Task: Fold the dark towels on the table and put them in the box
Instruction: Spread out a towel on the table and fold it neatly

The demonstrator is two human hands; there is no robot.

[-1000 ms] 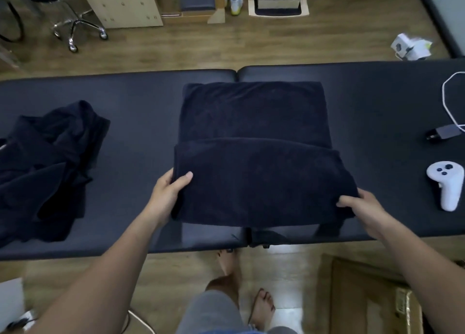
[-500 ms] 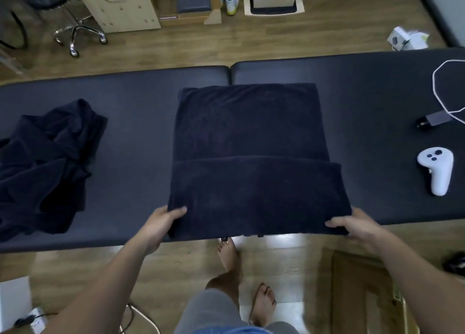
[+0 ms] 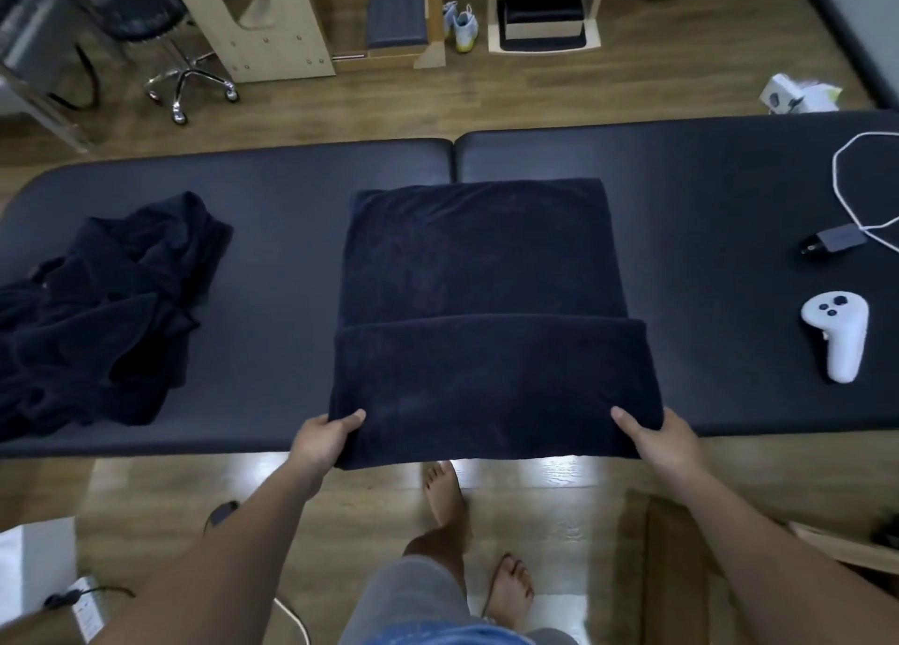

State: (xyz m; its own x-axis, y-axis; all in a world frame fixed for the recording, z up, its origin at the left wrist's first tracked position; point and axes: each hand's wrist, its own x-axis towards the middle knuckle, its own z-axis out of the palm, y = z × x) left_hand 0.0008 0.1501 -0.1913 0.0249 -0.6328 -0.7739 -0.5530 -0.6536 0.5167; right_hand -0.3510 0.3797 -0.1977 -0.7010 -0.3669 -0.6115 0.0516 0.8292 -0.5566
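Head view, looking down at the desk (image 3: 272, 245).

- Towel (image 3: 486, 275): dark, lies flat in the middle of the desk, across the seam between the two pads. Its near part is folded up over itself, so a doubled band runs across the side closest to you. The band's near edge sticks out just past the desk's front edge.
- Your left hand (image 3: 321, 438): grips the band's near left corner. The thumb lies on top of the cloth, and the fingers are tucked under it (out of sight).
- Your right hand (image 3: 669, 438): holds the near right corner the same way, thumb on top and fingers curled beneath.
- Pile of towels (image 3: 102, 313): dark, crumpled and unfolded, on the left end of the desk, well apart from the one you hold.
- Box (image 3: 654, 571): brown cardboard, on the floor at lower right, partly hidden by your right forearm. What it holds cannot be seen.
- Right end of the desk: a white controller (image 3: 836, 338) lying flat, a small dark plug (image 3: 834, 243) beyond it, and a white cable (image 3: 844, 182) looping away from the plug.
- You stand barefoot at the desk's front edge, between the two hands.
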